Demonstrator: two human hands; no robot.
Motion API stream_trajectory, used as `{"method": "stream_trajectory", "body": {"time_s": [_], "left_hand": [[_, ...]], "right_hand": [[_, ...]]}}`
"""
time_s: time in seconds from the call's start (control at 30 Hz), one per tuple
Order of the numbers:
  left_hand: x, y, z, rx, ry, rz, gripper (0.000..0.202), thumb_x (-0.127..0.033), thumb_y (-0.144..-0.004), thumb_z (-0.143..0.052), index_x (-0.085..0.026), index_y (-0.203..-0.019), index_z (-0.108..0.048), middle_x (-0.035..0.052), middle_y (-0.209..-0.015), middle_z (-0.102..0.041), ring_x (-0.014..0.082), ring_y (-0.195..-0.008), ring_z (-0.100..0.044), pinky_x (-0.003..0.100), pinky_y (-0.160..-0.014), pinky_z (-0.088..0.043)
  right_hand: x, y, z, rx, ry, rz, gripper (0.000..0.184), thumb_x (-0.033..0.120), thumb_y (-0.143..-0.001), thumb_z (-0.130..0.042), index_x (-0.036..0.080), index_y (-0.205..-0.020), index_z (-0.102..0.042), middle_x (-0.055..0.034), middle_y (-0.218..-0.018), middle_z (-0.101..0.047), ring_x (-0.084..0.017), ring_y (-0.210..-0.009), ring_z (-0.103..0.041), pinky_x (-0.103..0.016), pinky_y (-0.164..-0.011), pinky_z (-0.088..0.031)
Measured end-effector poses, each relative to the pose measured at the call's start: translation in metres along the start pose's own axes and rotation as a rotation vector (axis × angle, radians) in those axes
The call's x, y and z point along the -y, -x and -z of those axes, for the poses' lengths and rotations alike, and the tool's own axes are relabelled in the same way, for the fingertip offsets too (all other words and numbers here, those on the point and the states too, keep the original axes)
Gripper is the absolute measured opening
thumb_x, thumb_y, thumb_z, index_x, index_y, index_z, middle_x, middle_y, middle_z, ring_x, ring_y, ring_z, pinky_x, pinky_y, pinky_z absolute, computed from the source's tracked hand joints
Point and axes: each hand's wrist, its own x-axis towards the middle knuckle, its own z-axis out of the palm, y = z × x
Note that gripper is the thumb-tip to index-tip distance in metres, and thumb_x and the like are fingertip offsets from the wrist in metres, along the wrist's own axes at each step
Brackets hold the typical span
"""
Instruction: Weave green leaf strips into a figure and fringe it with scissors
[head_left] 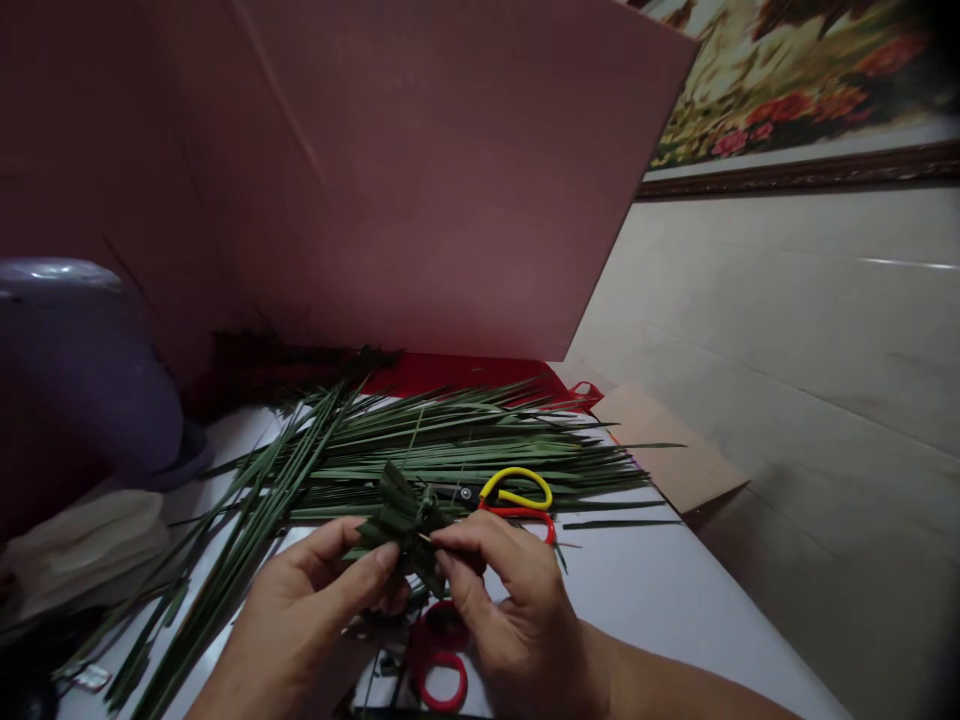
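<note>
Between my two hands is a small dark green folded leaf piece [396,515], held up above the table. My left hand [315,590] pinches its left side between thumb and fingers. On its right side, the thumb and forefinger of my right hand [517,590] are closed at a thin pale tip by the leaf; I cannot make out exactly what that tip is. Just behind my right hand lie scissors with yellow and red handles [525,488], their blades partly hidden. Below the hands is a second pair of scissors with red handles [444,682], partly covered.
Long green leaf strips [465,440] spread over the white table [675,590], with another bundle [247,550] slanting down the left. A purple container [82,370] and a whitish bag [90,550] stand at the left. Behind rises a pink panel [450,180]; cardboard [675,450] leans by the right wall.
</note>
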Motion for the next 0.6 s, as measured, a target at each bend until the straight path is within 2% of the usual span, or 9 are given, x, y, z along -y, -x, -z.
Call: {"method": "stream_trajectory", "body": {"time_s": [0.07,0.17,0.33,0.47,0.6], "left_hand": [[0.007,-0.004,0.002,0.031,0.107,0.02,0.01,-0.021,-0.065,-0.072,-0.017,-0.066,-0.063,-0.0014,-0.053,-0.062,0.013,-0.05,-0.056,0.024,-0.051,-0.043],[0.015,-0.008,0.003,0.084,0.202,0.003,0.009,-0.016,-0.064,-0.072,-0.016,-0.067,-0.064,-0.0014,-0.053,-0.063,0.0107,-0.048,-0.055,0.021,-0.05,-0.043],[0.016,-0.007,0.003,0.096,0.233,0.045,0.01,-0.014,-0.066,-0.071,-0.016,-0.072,-0.064,-0.0021,-0.052,-0.062,0.0098,-0.047,-0.055,0.02,-0.048,-0.042],[0.011,-0.005,0.0,0.119,0.203,0.102,0.01,-0.014,-0.065,-0.072,-0.013,-0.07,-0.064,0.0007,-0.056,-0.064,0.0102,-0.047,-0.056,0.021,-0.047,-0.045],[0.008,-0.004,-0.003,0.166,0.146,0.103,0.008,-0.016,-0.065,-0.072,-0.012,-0.068,-0.067,0.0023,-0.057,-0.064,0.0105,-0.048,-0.057,0.021,-0.046,-0.045]], "right_hand": [[0.0,0.0,0.0,-0.015,-0.044,0.026,0.015,0.009,-0.08,-0.052,0.016,-0.092,-0.059,-0.0052,-0.074,-0.062,-0.014,-0.066,-0.056,-0.025,-0.062,-0.045],[0.0,0.001,0.001,0.036,-0.079,0.105,0.019,0.006,-0.08,-0.05,0.016,-0.094,-0.058,-0.0061,-0.077,-0.063,-0.014,-0.07,-0.057,-0.025,-0.065,-0.047],[-0.004,0.001,0.001,0.089,-0.078,0.229,0.021,0.008,-0.082,-0.049,0.015,-0.099,-0.058,-0.0081,-0.079,-0.064,-0.015,-0.072,-0.057,-0.026,-0.066,-0.048],[-0.008,-0.003,0.005,0.025,-0.01,0.221,0.018,0.008,-0.081,-0.05,0.014,-0.094,-0.06,-0.0071,-0.075,-0.063,-0.014,-0.068,-0.056,-0.024,-0.062,-0.046],[-0.009,-0.009,0.011,-0.029,0.099,0.18,0.011,0.015,-0.081,-0.055,0.015,-0.089,-0.063,-0.0067,-0.077,-0.062,-0.015,-0.073,-0.057,-0.026,-0.065,-0.045]]}}
